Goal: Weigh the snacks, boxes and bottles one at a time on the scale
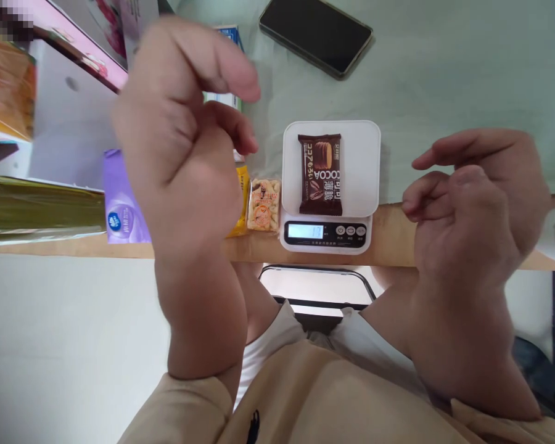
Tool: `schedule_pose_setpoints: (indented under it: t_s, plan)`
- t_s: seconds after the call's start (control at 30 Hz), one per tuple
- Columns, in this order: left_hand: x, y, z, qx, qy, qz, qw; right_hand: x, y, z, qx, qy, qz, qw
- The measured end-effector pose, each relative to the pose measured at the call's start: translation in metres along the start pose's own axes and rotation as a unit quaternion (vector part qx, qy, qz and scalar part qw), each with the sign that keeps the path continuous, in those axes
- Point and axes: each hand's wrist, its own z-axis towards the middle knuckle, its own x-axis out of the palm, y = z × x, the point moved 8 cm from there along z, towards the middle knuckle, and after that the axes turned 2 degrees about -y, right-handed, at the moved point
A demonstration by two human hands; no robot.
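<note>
Left hand [185, 142] — raised, left of centre, fingers curled loosely inward, holding nothing. It hangs above a purple pack [120, 206] and a yellow pack [241, 203], touching neither as far as can be seen.

Right hand [472, 209] — raised at the right of the frame, fingers half-curled, narrow gap, empty.

Scale [330, 185] — white, centre of frame at the table's near edge, between the two hands; display lit, reading blurred.

Cocoa pack [320, 174] — brown wrapper, lying flat on the scale's platform, apart from both hands.

Snack pack [264, 205] — small, clear, just left of the scale, beside the yellow pack.

Phone [315, 36] — dark, screen off, upper centre on the table [444, 80].

Boxes [50, 92] — stacked at upper left.
</note>
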Motion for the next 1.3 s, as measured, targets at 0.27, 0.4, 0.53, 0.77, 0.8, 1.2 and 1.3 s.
schedule_pose_setpoints:
  t_s: [0.27,0.4,0.53,0.77,0.8,1.2,1.3]
  plan:
    - [0.041,0.013,-0.024,-0.264,0.252,-0.048,0.93,0.036,-0.014,-0.018,0.087,0.209,-0.054,0.973]
    - [0.048,0.013,-0.027,-0.29,0.266,-0.025,0.919,0.037,-0.015,-0.017,0.069,0.209,-0.078,0.972]
    - [0.051,0.011,-0.027,-0.305,0.293,-0.003,0.906,0.038,-0.015,-0.015,0.063,0.204,-0.078,0.974]
    - [0.042,0.015,-0.025,-0.298,0.218,-0.045,0.928,0.04,-0.016,-0.017,0.067,0.214,-0.082,0.971]
    - [0.041,0.016,-0.025,-0.295,0.213,-0.05,0.93,0.04,-0.016,-0.017,0.068,0.212,-0.082,0.971]
    - [0.047,0.013,-0.029,-0.315,0.257,-0.014,0.914,0.044,-0.018,-0.017,0.083,0.219,-0.082,0.969]
    - [0.048,0.008,-0.034,-0.338,0.244,-0.06,0.907,0.046,-0.018,-0.015,0.102,0.217,-0.056,0.969]
